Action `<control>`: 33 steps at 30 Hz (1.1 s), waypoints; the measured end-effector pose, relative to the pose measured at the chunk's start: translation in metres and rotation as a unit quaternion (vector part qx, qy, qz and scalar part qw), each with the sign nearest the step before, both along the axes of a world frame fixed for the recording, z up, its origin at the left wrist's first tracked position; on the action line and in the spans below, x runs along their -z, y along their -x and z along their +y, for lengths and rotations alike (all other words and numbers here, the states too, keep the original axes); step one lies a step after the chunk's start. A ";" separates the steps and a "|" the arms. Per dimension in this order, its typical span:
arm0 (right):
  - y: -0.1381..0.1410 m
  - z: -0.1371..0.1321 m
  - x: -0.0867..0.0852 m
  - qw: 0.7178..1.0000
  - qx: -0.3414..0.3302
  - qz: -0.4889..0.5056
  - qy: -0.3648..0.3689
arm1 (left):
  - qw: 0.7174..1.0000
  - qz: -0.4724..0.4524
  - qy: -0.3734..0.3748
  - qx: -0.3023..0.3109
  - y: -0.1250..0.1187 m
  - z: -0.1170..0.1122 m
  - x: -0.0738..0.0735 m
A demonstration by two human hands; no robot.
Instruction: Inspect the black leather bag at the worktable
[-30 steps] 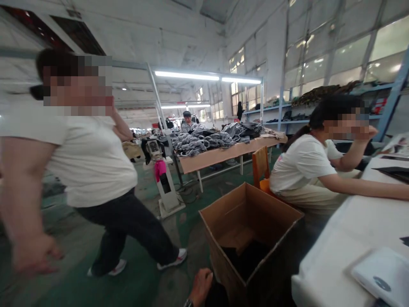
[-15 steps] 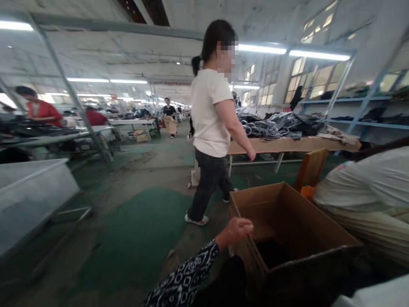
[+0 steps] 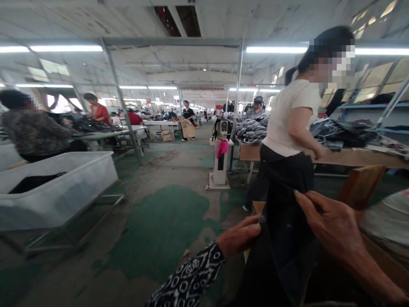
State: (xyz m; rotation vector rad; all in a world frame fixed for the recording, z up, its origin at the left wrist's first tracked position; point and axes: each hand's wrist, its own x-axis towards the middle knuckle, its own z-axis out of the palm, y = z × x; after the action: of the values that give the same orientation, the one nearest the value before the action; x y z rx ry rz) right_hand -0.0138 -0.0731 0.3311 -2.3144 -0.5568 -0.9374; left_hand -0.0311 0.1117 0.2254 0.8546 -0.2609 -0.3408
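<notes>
Both side edges of a dark garment (image 3: 284,238) are clamped, and it hangs low in front. The left hand (image 3: 240,236) pinches its left edge, and the right hand (image 3: 332,224) closes its fingers over the right edge. Just behind, a person in a white shirt (image 3: 289,123) stands by a desk (image 3: 351,157) (heaped with grey cloth (image 3: 252,130)).

Between left hand (image 3: 239,236) and right hand (image 3: 332,226): garment (image 3: 284,251); person (image 3: 294,123) behind; bin (image 3: 64,164) far left.

Matt dark cloth garment (image 3: 281,251); smooth white plastic bin (image 3: 73,192); rough, worn green-painted floor (image 3: 166,226).
</notes>
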 end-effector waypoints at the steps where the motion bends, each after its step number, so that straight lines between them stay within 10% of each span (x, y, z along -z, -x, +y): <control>1: -0.005 0.009 0.006 1.000 -0.009 0.000 -0.001 | 1.000 -0.003 -0.003 0.003 0.000 0.002 0.006; 11: -0.010 0.045 0.044 0.995 -0.053 -0.024 0.086 | 0.998 0.017 0.055 -0.017 0.008 -0.006 0.016; 23: 0.017 0.049 0.089 0.997 0.006 0.078 0.011 | 0.979 0.083 0.107 -0.152 0.022 0.037 0.023; 33: 0.025 0.058 0.072 0.915 -0.085 0.357 -0.168 | 0.974 0.076 0.124 -0.171 0.037 0.055 0.015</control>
State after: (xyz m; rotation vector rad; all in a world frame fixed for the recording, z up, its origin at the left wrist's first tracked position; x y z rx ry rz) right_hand -0.0391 -0.0154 0.2587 -2.0489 -0.2468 -0.0539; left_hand -0.0683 0.1664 0.2106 0.6086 -0.0097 -0.0475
